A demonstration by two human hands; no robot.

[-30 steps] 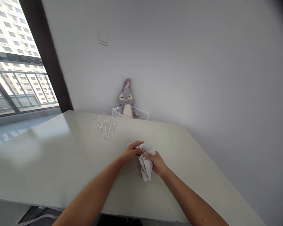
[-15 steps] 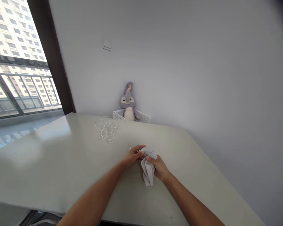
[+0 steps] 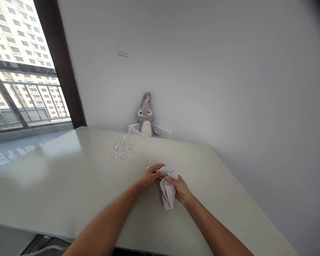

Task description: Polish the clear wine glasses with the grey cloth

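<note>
My left hand (image 3: 151, 175) is closed around a clear stemmed glass (image 3: 147, 165), which lies tilted on its side with its foot showing past my fingers to the left. The glass's bowl is mostly covered by a light grey cloth (image 3: 168, 195). My right hand (image 3: 180, 186) grips that cloth and presses it to the bowl, while the loose end hangs toward the tabletop. Farther back to the left stands a group of several clear stemmed glasses (image 3: 122, 145), apart from both hands.
The pale table (image 3: 77, 188) reaches from the window side to the wall on the right. Behind its far edge sits a white perforated basket (image 3: 164, 133) with a grey plush toy (image 3: 146, 119). A light switch (image 3: 122, 49) is on the wall.
The camera view has shifted very slightly. Both hands, the glass and the cloth keep almost the same positions.
</note>
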